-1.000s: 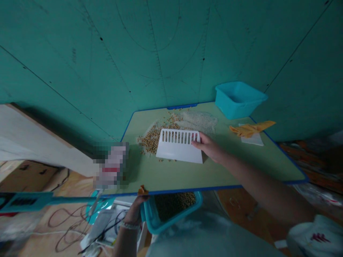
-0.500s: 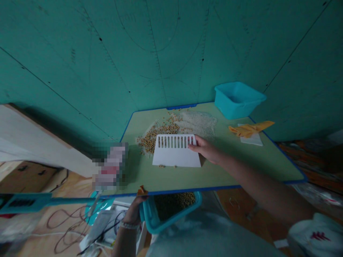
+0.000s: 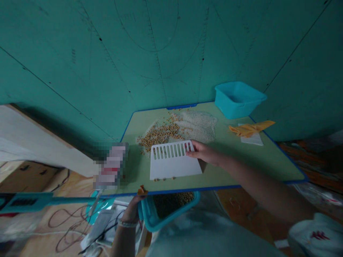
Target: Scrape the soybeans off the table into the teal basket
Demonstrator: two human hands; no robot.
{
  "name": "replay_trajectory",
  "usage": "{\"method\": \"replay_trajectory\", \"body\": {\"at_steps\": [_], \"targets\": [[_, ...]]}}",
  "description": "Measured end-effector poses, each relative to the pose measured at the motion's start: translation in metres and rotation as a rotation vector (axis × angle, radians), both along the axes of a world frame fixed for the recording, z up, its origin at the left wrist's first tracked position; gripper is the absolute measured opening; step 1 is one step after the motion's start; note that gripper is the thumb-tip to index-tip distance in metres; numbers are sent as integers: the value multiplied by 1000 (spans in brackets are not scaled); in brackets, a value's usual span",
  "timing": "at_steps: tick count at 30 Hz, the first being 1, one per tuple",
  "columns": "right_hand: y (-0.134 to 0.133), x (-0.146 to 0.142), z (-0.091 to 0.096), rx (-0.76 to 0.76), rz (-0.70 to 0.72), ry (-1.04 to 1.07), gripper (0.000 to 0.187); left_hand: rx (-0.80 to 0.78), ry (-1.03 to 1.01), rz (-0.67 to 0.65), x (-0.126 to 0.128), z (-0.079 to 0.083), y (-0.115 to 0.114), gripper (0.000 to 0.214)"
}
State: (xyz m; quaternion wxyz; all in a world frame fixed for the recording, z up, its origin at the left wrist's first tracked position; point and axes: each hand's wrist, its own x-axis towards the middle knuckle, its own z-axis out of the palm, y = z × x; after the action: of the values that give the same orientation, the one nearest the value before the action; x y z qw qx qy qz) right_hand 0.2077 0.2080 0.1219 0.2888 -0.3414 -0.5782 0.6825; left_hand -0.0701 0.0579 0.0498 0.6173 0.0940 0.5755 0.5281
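My right hand (image 3: pixel 205 153) is closed on the right end of a white slotted plastic scraper (image 3: pixel 174 167), tilted on the table. A few soybeans lie along its lower edge. Behind it spreads a pile of soybeans (image 3: pixel 157 135), beside a patch of white grains (image 3: pixel 202 123) that look like rice. Below the table's front edge, my left hand (image 3: pixel 132 210) grips the left rim of a blue plastic tub (image 3: pixel 158 225). Dark green beans and soybeans show inside this tub. A small orange piece (image 3: pixel 142 190) sits by my left fingers; how it is held I cannot make out.
An open blue basin (image 3: pixel 235 107) stands at the table's back right. An orange cloth (image 3: pixel 250 129) lies over a white sheet (image 3: pixel 253 140). A pixelated upright object (image 3: pixel 111 166) is at the left edge. Cables (image 3: pixel 63 228) trail on the floor, and a green wall (image 3: pixel 171 53) backs the table.
My right hand has drawn the scraper toward the table's front edge and slightly left, with a few soybeans moving along. My left hand and the tub have shifted slightly left.
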Motion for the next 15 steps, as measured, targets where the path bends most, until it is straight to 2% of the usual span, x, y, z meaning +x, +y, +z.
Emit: {"method": "replay_trajectory", "body": {"at_steps": [10, 15], "targets": [[-6, 0, 3, -43, 169, 9, 23, 4, -25, -66, -3, 1, -4, 27], [-8, 2, 3, -23, 225, 2, 27, 17, 10, -8, -10, -3, -3, 27]]}}
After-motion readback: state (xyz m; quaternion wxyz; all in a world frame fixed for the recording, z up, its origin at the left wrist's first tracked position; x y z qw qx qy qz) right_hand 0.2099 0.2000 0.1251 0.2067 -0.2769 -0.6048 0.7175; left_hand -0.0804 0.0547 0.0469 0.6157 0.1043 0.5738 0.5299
